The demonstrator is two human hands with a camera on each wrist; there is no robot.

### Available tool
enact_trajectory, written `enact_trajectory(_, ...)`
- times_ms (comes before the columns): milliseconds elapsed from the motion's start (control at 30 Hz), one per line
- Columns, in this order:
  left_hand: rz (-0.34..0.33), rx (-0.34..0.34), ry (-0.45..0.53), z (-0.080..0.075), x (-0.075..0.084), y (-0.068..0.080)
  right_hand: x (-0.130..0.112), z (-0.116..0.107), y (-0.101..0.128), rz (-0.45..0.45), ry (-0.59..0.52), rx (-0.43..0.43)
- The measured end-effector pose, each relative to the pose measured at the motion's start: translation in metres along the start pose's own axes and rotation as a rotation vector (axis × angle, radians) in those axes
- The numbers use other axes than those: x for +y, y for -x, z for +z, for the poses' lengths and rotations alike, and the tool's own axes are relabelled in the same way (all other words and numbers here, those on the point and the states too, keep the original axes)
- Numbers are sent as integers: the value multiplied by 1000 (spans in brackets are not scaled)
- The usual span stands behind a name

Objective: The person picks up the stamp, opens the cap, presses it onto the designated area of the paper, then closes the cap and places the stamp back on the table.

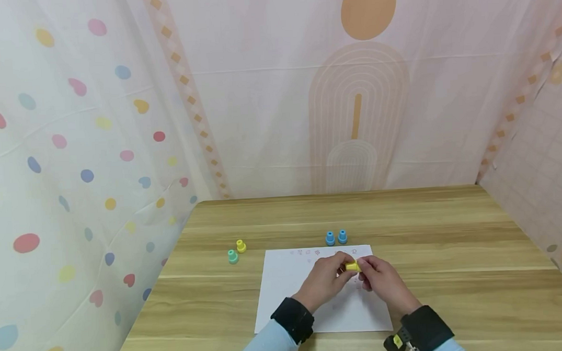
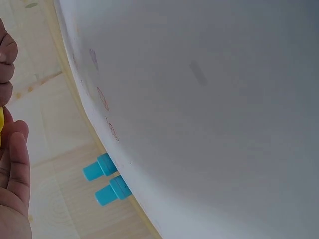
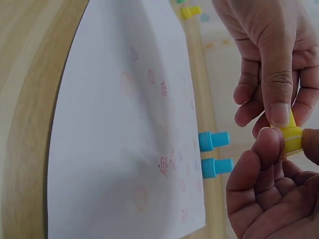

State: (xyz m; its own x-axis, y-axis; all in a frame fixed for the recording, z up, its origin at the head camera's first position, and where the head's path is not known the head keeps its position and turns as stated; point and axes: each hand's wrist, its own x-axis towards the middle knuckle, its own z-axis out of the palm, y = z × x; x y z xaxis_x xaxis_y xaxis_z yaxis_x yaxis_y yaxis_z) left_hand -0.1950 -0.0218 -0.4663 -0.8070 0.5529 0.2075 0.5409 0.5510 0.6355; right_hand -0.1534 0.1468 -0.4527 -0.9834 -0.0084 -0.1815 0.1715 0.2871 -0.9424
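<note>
A small yellow stamp is held between both hands above the far half of the paper, clear of the sheet. It is pinched by the left hand from one side and by the right hand from the other, fingertips meeting on its body. In the right wrist view the stamp is seen gripped by the thumb and fingers of both hands, with a pale band round its middle (a seam between cap and body, as far as can be judged). A two-handed pinch of this kind suits pulling or twisting two parts against each other, so the grip is judged to serve the cap rather than a press onto the sheet.

The paper is laid flat on the bench, square to the person, so that it is backed firmly for printing. Faint red marks are borne along its far edge.

Two blue stamps are stood upright, just beside each other, just beyond the far edge of the sheet, within easy reach. A green stamp and a second yellow stamp are set near each other, well apart from the paper on the left. In the left wrist view only the left hand's fingers, the sheet and the blue pair are shown.
</note>
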Motion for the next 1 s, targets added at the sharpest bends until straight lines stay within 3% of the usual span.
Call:
enact_trajectory(267,12,16,56,-2,-1,0,3,-4,-1,25,-95,-10)
enact_trajectory(467,17,27,45,-4,-4,0,0,-4,0,10,-47,6)
enact_trajectory(700,-46,35,5,-11,-9,-2,0,-4,0,-12,43,42)
enact_trajectory(1000,-79,74,-48,-28,-16,-5,-1,-4,4,-6,68,53)
